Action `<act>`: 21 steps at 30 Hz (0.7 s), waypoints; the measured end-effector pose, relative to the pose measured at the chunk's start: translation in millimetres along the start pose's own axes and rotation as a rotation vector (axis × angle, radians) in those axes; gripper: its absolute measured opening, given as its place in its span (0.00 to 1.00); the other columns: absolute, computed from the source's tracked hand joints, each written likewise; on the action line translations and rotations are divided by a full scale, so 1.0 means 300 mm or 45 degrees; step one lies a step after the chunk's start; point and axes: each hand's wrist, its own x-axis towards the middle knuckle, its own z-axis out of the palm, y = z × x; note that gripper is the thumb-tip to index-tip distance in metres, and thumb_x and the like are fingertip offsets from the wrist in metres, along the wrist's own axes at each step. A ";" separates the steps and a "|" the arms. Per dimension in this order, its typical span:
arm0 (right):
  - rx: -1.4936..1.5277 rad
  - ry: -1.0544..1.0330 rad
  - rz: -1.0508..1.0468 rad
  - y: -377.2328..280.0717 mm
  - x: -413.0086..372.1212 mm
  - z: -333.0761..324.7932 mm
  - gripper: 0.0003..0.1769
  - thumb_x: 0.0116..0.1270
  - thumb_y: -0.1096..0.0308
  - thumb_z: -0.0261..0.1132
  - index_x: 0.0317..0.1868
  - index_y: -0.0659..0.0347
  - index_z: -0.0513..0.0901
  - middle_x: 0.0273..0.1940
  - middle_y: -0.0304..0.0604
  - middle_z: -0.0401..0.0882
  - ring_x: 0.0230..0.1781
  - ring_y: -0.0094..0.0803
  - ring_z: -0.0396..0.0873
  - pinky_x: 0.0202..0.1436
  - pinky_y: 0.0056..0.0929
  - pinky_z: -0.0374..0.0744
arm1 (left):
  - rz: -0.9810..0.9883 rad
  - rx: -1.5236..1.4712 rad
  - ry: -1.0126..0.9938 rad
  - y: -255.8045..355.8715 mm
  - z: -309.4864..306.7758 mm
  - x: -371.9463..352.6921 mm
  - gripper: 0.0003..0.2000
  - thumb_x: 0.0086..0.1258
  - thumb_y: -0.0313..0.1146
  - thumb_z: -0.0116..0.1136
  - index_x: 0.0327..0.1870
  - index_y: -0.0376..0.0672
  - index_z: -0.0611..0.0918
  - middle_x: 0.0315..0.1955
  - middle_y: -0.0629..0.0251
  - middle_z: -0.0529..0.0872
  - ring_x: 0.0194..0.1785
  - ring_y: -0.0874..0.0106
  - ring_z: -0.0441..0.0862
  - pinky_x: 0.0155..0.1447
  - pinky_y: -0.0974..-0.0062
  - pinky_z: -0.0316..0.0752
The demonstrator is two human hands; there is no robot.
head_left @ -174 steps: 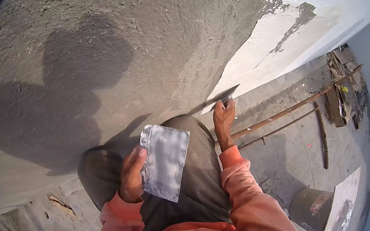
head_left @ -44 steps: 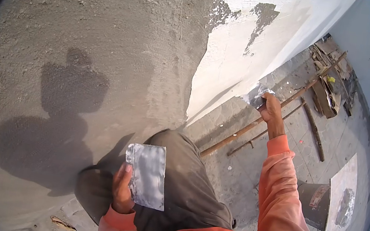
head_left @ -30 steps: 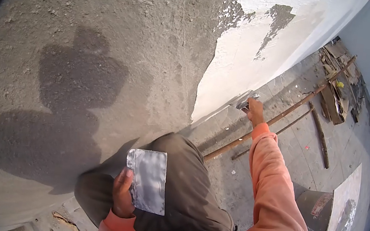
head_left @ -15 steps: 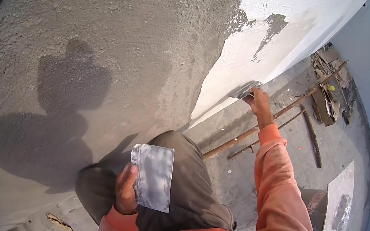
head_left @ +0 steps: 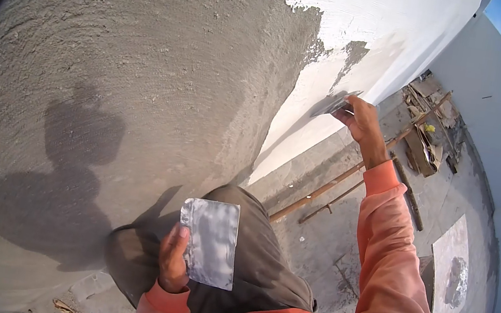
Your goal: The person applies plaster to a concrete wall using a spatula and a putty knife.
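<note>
My left hand is closed on the edge of a flat rectangular metal plate, held above my lap with its grey-smeared face up. Out to the right, my right hand grips a thin metal putty scraper. The scraper's blade lies against the lower part of the white-coated wall area, and its handle side is hidden by my fingers. Rough grey plaster covers the left part of the wall. A bare grey patch shows within the white coat above the scraper.
Wooden poles lie on the floor at the wall's right. Scrap wood and cardboard are piled farther off. A board with a lump of grey material rests beside a bucket at the lower right. A pale wall stands behind.
My right hand has slid the scraper slightly up along the white-coated wall, and its wrist has turned. My left hand holds the metal plate almost still. The view has shifted slightly.
</note>
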 end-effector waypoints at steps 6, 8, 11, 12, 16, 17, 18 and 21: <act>-0.079 -0.006 -0.099 -0.199 -0.080 0.084 0.13 0.66 0.74 0.56 0.45 0.78 0.73 0.40 0.55 0.77 0.37 0.40 0.79 0.45 0.38 0.85 | 0.021 0.061 0.005 0.002 -0.007 -0.004 0.19 0.76 0.39 0.46 0.56 0.32 0.76 0.45 0.62 0.83 0.46 0.75 0.79 0.53 0.78 0.71; -0.066 0.005 -0.142 -0.227 -0.102 0.063 0.12 0.65 0.74 0.56 0.44 0.78 0.74 0.39 0.54 0.77 0.36 0.40 0.80 0.43 0.39 0.84 | 0.033 0.110 -0.027 0.005 -0.015 -0.004 0.21 0.77 0.42 0.45 0.57 0.32 0.76 0.46 0.62 0.82 0.48 0.75 0.78 0.53 0.78 0.70; 0.029 0.096 -0.170 -0.180 -0.109 -0.028 0.11 0.63 0.76 0.55 0.42 0.76 0.74 0.38 0.50 0.78 0.34 0.38 0.81 0.38 0.40 0.83 | 0.037 0.113 -0.030 -0.002 -0.022 -0.005 0.22 0.77 0.43 0.45 0.58 0.31 0.76 0.47 0.62 0.82 0.48 0.75 0.78 0.54 0.78 0.70; 0.099 0.110 -0.161 -0.134 -0.119 -0.065 0.10 0.63 0.76 0.55 0.42 0.76 0.74 0.37 0.50 0.78 0.33 0.38 0.81 0.37 0.41 0.83 | 0.038 0.101 -0.024 -0.003 -0.023 -0.004 0.22 0.77 0.43 0.45 0.58 0.31 0.75 0.47 0.62 0.82 0.48 0.75 0.78 0.54 0.78 0.70; 0.166 0.295 0.064 0.235 -0.088 -0.198 0.09 0.61 0.77 0.55 0.41 0.71 0.75 0.37 0.47 0.78 0.33 0.39 0.81 0.35 0.43 0.83 | 0.005 0.057 0.028 -0.003 -0.017 -0.001 0.21 0.76 0.40 0.46 0.59 0.31 0.75 0.48 0.62 0.82 0.50 0.75 0.78 0.56 0.77 0.69; 0.142 0.340 0.170 0.345 -0.083 -0.209 0.09 0.60 0.77 0.55 0.42 0.70 0.75 0.37 0.47 0.78 0.34 0.40 0.82 0.35 0.44 0.83 | -0.013 0.052 0.026 -0.002 -0.019 -0.004 0.21 0.76 0.39 0.46 0.59 0.31 0.75 0.49 0.62 0.82 0.50 0.75 0.78 0.56 0.77 0.69; 0.153 0.330 0.267 0.446 -0.080 -0.208 0.10 0.60 0.77 0.55 0.42 0.69 0.75 0.38 0.47 0.78 0.34 0.41 0.82 0.36 0.44 0.84 | -0.028 0.046 0.022 -0.002 -0.021 -0.006 0.21 0.76 0.39 0.46 0.59 0.31 0.75 0.49 0.62 0.82 0.50 0.74 0.78 0.56 0.77 0.69; 0.142 0.305 0.422 0.685 -0.048 -0.167 0.11 0.59 0.77 0.56 0.44 0.69 0.75 0.39 0.48 0.78 0.37 0.43 0.82 0.37 0.47 0.84 | -0.034 0.019 0.023 -0.017 -0.034 -0.002 0.21 0.76 0.39 0.47 0.60 0.31 0.75 0.50 0.62 0.82 0.51 0.74 0.78 0.57 0.76 0.70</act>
